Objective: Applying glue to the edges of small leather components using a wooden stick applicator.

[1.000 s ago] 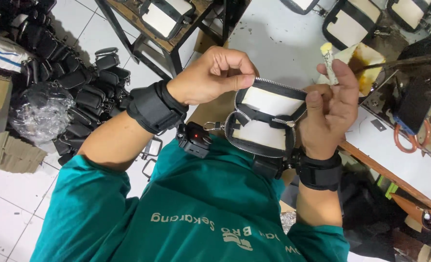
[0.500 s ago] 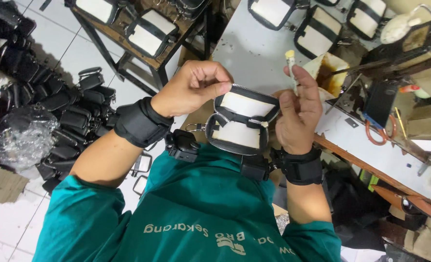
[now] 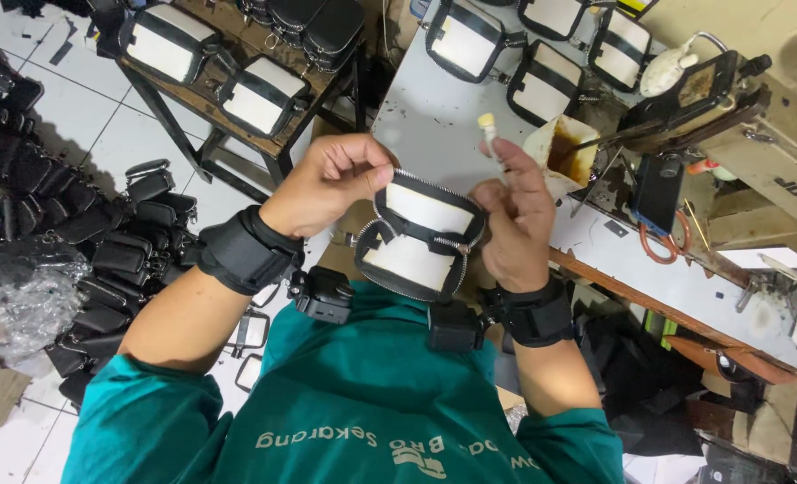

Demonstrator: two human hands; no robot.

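Hands are seen from above, held up in front of a green shirt [image 3: 354, 403]. A small pouch [image 3: 421, 235], black at the edges with white panels and a zip around it, is held between them, just above the chest. The left hand [image 3: 331, 184] is closed on the top left edge of the pouch, and its fingertips are hidden behind the rim. The right hand [image 3: 513, 220] is closed on the right side of the pouch, by the zip. A thin pale stick with a round tip [image 3: 488, 133] is also pinched in the right hand and points up; what it is cannot be told. Black bands [image 3: 246, 251] are worn on both wrists. A cup with brown stuff inside [image 3: 562, 154] stands on the grey table [image 3: 425, 116], near the right hand. More black and white pouches [image 3: 555, 82] lie at the far end of the table, some cut off by the top edge. A sewing machine [image 3: 739, 116] is seen only in part on the right. A heap of black pouches [image 3: 103, 242] lies on the floor to the left, half in shadow, beside a crumpled clear bag [image 3: 22, 300].
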